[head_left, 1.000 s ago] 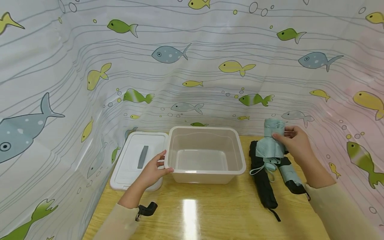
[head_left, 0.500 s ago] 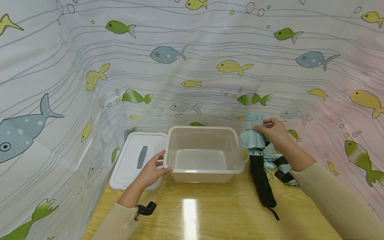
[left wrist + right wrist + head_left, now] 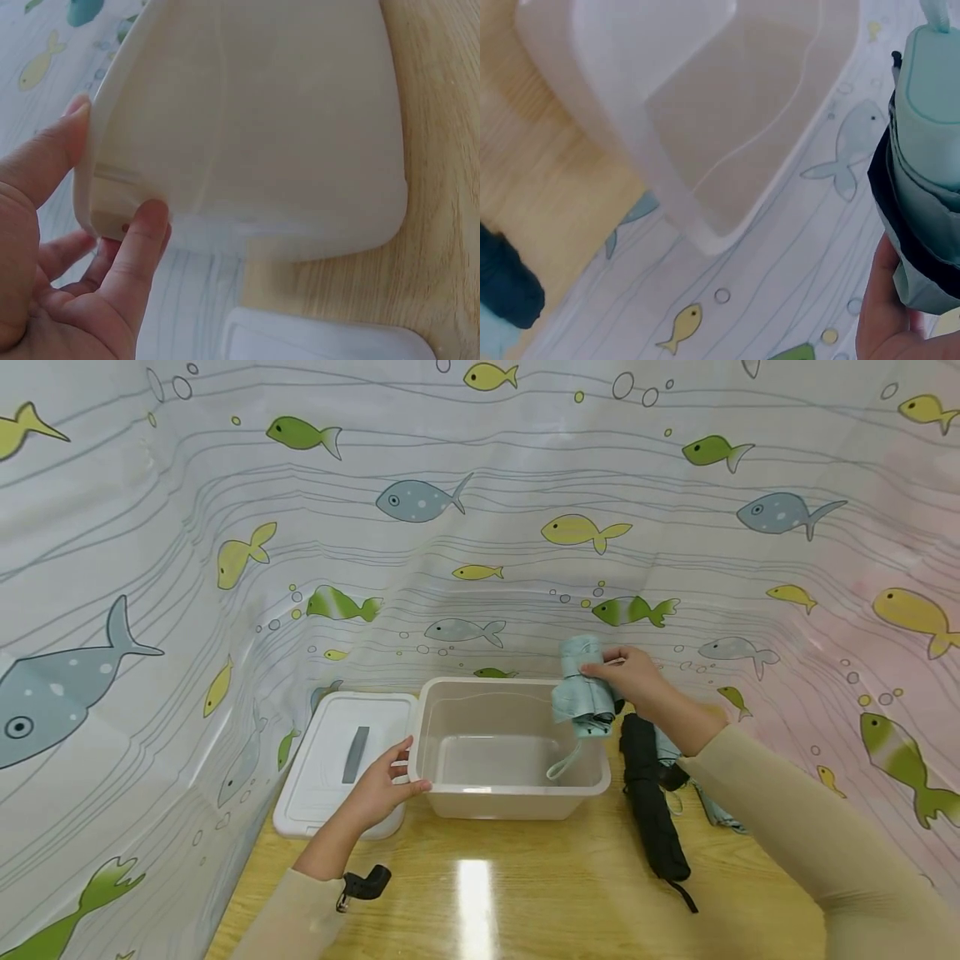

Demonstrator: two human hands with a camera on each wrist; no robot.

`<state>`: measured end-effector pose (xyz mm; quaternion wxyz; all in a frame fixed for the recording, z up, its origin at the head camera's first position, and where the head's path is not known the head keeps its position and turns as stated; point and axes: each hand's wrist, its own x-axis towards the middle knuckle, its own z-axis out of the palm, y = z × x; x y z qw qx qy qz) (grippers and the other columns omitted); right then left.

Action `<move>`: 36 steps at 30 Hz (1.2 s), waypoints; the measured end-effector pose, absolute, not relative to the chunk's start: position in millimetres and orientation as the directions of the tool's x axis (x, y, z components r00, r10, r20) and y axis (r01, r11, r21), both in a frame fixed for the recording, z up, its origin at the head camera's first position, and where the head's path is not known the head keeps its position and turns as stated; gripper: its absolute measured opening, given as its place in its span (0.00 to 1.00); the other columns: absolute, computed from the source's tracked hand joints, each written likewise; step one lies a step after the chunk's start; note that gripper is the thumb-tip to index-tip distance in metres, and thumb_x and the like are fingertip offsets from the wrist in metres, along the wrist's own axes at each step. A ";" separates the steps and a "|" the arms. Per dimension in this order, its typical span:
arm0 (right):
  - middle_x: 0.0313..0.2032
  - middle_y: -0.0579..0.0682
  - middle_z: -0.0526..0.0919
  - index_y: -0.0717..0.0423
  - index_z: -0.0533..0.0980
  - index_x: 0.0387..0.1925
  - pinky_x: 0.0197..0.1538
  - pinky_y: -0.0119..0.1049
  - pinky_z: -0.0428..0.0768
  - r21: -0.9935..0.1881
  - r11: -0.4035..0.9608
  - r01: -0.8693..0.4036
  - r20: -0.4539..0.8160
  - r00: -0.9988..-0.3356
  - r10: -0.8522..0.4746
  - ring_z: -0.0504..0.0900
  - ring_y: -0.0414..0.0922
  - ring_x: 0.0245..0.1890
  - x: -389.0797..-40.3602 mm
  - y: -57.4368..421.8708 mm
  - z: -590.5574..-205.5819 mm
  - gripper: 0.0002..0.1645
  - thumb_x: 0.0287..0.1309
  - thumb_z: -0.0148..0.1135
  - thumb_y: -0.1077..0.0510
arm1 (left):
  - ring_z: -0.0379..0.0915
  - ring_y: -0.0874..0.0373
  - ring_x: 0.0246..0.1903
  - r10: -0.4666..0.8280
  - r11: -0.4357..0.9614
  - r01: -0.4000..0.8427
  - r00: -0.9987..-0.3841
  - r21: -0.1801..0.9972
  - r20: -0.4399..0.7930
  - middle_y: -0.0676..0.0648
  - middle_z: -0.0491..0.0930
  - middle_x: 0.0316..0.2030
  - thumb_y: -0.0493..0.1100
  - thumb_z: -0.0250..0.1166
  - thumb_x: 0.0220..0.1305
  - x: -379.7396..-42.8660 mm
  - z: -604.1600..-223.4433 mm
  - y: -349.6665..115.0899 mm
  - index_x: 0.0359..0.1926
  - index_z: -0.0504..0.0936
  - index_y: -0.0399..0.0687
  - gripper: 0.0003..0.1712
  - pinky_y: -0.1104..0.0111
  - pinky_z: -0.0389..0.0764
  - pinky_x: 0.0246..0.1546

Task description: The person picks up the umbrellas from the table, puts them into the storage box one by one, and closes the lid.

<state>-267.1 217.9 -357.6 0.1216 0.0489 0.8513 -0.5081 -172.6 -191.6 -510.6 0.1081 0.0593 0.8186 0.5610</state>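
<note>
The right hand pinches a pale blue folded umbrella over the back right corner of a beige plastic box. Its string loop dangles inside the rim. The box top is wide open, much wider than the umbrella. The left hand grips the box's left edge, just beside a white lid. A thin strip of wooden table parts the box from a black folded umbrella.

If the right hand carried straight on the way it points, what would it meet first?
Probably the fish-print sheet behind the bin, with the folded umbrella in the right hand touching first. The bin's rear rim seems to lie below that line, but depth is unclear.
</note>
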 end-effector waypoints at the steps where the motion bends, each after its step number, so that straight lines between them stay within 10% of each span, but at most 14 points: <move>1: 0.64 0.64 0.65 0.65 0.62 0.66 0.59 0.48 0.72 -0.854 0.478 0.206 -0.261 -0.964 -0.050 0.69 0.56 0.58 -269.0 213.6 -357.5 0.41 0.64 0.66 0.45 | 0.71 0.41 0.62 0.219 0.362 -0.026 -0.969 0.932 -0.112 0.37 0.67 0.66 0.45 0.75 0.60 -172.4 -510.7 -191.6 0.79 0.52 0.44 0.54 0.55 0.81 0.52; 24: 0.44 0.53 0.72 0.60 0.70 0.43 0.38 0.35 0.75 -0.778 0.583 0.234 -0.414 -0.889 -0.195 0.72 0.46 0.39 -300.3 109.2 -410.1 0.26 0.57 0.72 0.48 | 0.70 0.39 0.63 0.218 0.362 -0.022 -0.970 0.932 -0.108 0.35 0.66 0.66 0.45 0.75 0.60 -169.9 -509.4 -193.8 0.79 0.52 0.44 0.54 0.54 0.80 0.52; 30: 0.59 0.60 0.73 0.66 0.62 0.69 0.57 0.45 0.78 -0.752 0.584 0.306 -0.513 -0.827 -0.227 0.76 0.52 0.53 -301.1 88.0 -436.9 0.47 0.58 0.71 0.46 | 0.71 0.40 0.62 0.215 0.338 -0.035 -0.970 0.940 -0.113 0.36 0.67 0.66 0.45 0.75 0.60 -169.7 -510.1 -193.6 0.78 0.53 0.44 0.54 0.56 0.81 0.52; 36: 0.58 0.63 0.73 0.68 0.60 0.71 0.50 0.41 0.82 -0.769 0.536 0.348 -0.515 -0.834 -0.198 0.78 0.52 0.50 -306.3 75.8 -457.6 0.50 0.56 0.73 0.51 | 0.70 0.38 0.63 0.226 0.321 -0.033 -0.968 0.946 -0.111 0.34 0.66 0.66 0.46 0.76 0.59 -170.6 -510.8 -193.3 0.79 0.52 0.44 0.55 0.57 0.81 0.51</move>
